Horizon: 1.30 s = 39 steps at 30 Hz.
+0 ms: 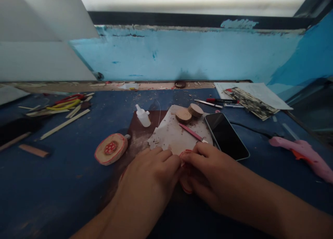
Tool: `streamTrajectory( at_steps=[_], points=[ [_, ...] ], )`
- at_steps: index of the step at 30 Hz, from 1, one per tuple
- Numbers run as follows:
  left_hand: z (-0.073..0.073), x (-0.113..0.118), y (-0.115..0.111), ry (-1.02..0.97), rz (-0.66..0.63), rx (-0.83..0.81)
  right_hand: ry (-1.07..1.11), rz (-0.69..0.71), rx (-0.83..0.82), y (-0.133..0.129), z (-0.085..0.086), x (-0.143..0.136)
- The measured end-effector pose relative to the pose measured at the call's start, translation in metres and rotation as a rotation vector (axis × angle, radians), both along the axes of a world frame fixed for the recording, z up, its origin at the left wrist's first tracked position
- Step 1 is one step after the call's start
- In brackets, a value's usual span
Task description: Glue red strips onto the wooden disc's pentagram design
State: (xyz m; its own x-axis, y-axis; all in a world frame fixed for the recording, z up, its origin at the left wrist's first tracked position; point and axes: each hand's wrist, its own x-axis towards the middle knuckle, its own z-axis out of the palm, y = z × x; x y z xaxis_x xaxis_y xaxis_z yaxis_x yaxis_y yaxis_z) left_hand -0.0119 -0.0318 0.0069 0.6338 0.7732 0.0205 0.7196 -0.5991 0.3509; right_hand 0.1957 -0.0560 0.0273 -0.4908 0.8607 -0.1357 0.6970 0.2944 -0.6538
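My left hand (153,171) and my right hand (210,173) meet low in the middle of the view, fingers closed and pinched together. Between them is a red-edged wooden piece (185,186), mostly covered by the fingers. Left of my hands rests a wooden slice (105,152) with a red rim and a red flower-like mark at its centre. Just beyond my fingers, a white paper sheet (170,128) carries tweezers with a pink body (191,131) and two plain wood slices (183,115). A small white glue bottle (144,117) stands upright to their left.
A phone (226,134) lies beside my right hand. Farther right are a pink glue gun (303,154), a red-and-black marker (222,101) and a bundle of dark-streaked strips (253,101). Pliers with red and yellow handles (66,103) and thin wooden sticks (65,124) lie left.
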Motion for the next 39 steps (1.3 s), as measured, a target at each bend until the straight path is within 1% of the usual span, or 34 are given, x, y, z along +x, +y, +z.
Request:
streamTrajectory(
  at_steps=[2, 8, 15, 20, 27, 32, 39],
  points=[
    [0.000, 0.001, 0.000, 0.009, 0.026, -0.033, -0.010, 0.006, 0.013, 0.001, 0.000, 0.000],
    [0.003, 0.002, 0.003, 0.025, 0.070, -0.142, -0.010, 0.097, 0.029, 0.006, -0.002, 0.008],
    [0.003, 0.002, 0.000, 0.003, 0.096, -0.193, 0.005, 0.069, 0.009, 0.007, -0.004, 0.011],
    [0.005, 0.005, 0.000, -0.039, 0.111, -0.268, -0.009, 0.054, 0.006, 0.006, -0.004, 0.014],
    [0.001, 0.001, 0.000, -0.086, 0.112, -0.266, -0.007, 0.077, 0.034, 0.010, -0.005, 0.016],
    [-0.002, 0.001, 0.001, -0.197, 0.117, -0.298, -0.040, 0.102, 0.102, 0.016, -0.006, 0.022],
    [-0.001, -0.001, -0.001, -0.182, 0.117, -0.282, -0.093, 0.134, 0.117, 0.019, -0.001, 0.036]
  ],
)
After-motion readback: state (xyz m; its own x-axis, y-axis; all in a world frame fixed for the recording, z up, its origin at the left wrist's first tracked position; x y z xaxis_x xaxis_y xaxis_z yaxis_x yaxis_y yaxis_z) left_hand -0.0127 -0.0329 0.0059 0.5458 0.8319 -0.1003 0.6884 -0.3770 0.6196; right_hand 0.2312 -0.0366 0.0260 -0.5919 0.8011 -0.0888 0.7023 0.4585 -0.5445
